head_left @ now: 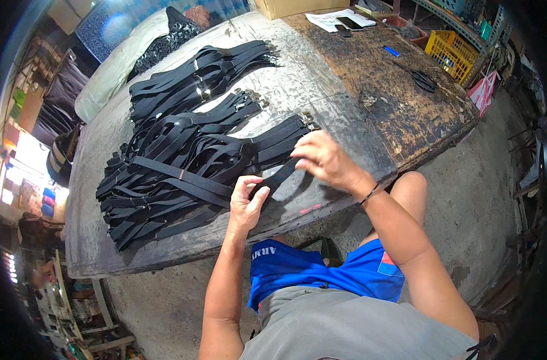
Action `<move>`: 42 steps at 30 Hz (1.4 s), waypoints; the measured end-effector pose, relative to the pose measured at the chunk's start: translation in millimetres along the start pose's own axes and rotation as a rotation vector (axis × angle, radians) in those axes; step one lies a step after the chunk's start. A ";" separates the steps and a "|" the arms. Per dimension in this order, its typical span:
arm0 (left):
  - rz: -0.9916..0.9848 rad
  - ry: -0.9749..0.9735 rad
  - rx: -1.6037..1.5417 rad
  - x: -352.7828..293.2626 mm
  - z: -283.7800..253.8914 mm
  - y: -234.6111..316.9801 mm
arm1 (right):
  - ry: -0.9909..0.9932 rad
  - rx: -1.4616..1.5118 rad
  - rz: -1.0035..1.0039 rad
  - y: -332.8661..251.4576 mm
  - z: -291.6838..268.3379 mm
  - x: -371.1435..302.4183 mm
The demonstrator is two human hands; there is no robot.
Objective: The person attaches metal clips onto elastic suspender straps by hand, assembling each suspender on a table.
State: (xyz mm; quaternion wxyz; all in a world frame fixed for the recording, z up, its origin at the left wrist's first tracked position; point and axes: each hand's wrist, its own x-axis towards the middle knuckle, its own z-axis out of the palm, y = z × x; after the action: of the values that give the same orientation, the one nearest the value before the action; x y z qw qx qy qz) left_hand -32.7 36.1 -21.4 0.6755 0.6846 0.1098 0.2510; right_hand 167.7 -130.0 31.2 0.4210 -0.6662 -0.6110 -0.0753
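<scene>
Concrete floor [477,192] is showing at three o'clock of the view, beyond a broad table [339,135] that is spreading from nine o'clock round to two, its greyish top giving way to worn brown wood [321,45] between twelve and two. Near the centre, by the table's close edge, a black strap [280,175] is running slantwise between both hands. Just toward seven o'clock of centre, the left hand [247,205] is pinching the strap between thumb and fingers; toward two o'clock, the right hand [326,159] is gripping it with bent fingers, which are hiding exactly how its far end is sitting. Metal clips [309,122] are glinting just above the right hand, on the ends of other straps. From nine to ten o'clock, a tangled pile [171,150] of similar black straps is covering the table, with a neater bundle [201,75] lying at eleven. Out at ten o'clock a pale sack [114,69] is leaning over the table's far corner. At twelve a cardboard box [297,7] is standing, while papers [324,20] and a phone [349,24] are lying a little past it. Scissors [424,81] are resting at two o'clock, near a small blue object [391,51], and a yellow crate [448,55] is standing beyond the table's edge. Blue shorts [321,267] are filling the space toward five-thirty.
</scene>
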 end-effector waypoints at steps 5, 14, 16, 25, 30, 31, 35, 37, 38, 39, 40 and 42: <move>-0.007 0.008 0.032 -1.0 -0.8 -1.0 | -0.144 -0.159 -0.174 -18.2 25.3 1.8; -0.049 0.004 -0.013 1.0 -1.0 1.5 | -0.135 -0.072 -0.194 -9.7 38.1 -1.9; -0.050 0.010 -0.056 1.2 -2.3 -0.9 | -0.098 -0.073 -0.139 -5.7 40.6 -3.9; -0.025 0.018 -0.065 2.7 -7.9 7.2 | -0.121 -0.060 -0.083 2.3 30.5 -7.0; -0.019 -0.025 0.156 1.8 -13.9 1.4 | -0.104 -0.051 0.039 -2.7 22.0 -6.1; 0.108 -0.050 0.189 1.9 -4.4 4.7 | -0.103 -0.049 0.038 -6.7 21.7 -4.7; 0.120 0.029 0.493 -2.1 11.6 13.8 | -0.075 -0.035 0.101 -11.0 15.8 -0.9; 0.116 0.007 0.566 0.0 7.8 13.1 | -0.067 -0.039 0.089 -10.7 13.0 0.9; 0.111 0.045 0.550 -1.4 9.1 13.5 | -0.093 -0.038 0.127 -10.5 11.5 0.8; 0.112 0.045 0.550 -1.3 9.1 13.3 | -0.118 -0.037 0.165 -10.4 10.2 0.6; 0.114 0.053 0.562 -1.3 8.8 12.7 | -0.118 -0.037 0.164 -10.0 10.5 -0.1; 0.116 0.064 0.575 -1.3 8.8 13.0 | -0.059 -0.026 0.111 -8.9 12.7 -1.7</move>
State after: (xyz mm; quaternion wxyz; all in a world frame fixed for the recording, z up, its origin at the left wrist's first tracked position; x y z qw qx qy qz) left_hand -31.9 27.0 -8.6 0.4347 0.8447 0.1582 0.2692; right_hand 154.2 -123.9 26.3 0.3974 -0.7065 -0.5843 -0.0400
